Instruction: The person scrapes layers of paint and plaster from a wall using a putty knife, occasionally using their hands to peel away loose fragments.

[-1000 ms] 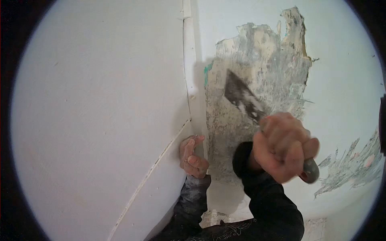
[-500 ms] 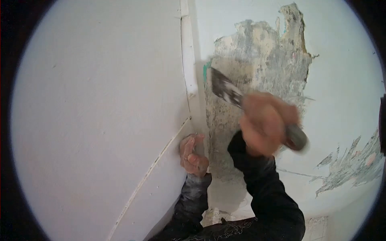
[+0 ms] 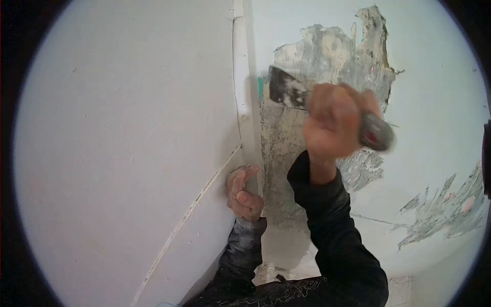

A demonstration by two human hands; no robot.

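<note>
My right hand (image 3: pixel 332 120) is closed around the handle of a putty knife (image 3: pixel 289 88). The knife's wide dark blade, smeared with white, points left toward the inner corner, over the upper left part of the scraped patch (image 3: pixel 327 61). Whether the blade's edge touches the wall cannot be made out. Lower down, my left hand (image 3: pixel 244 193) rests by the corner against the white wall (image 3: pixel 128 128), dusty, its fingers loosely bent and the index finger apart from the thumb. Nothing shows in it. A small green strip (image 3: pixel 261 88) sits just left of the blade.
Pale paint (image 3: pixel 429 102) surrounds the bare patch. Another scraped area (image 3: pixel 447 212) lies at the lower right. A seam line (image 3: pixel 189 215) runs diagonally across the left wall up to the corner strip (image 3: pixel 241 66), which has a crack along it.
My right hand has moved up with the putty knife, and the blade has turned closer to level. My left hand stays nearly in place.
</note>
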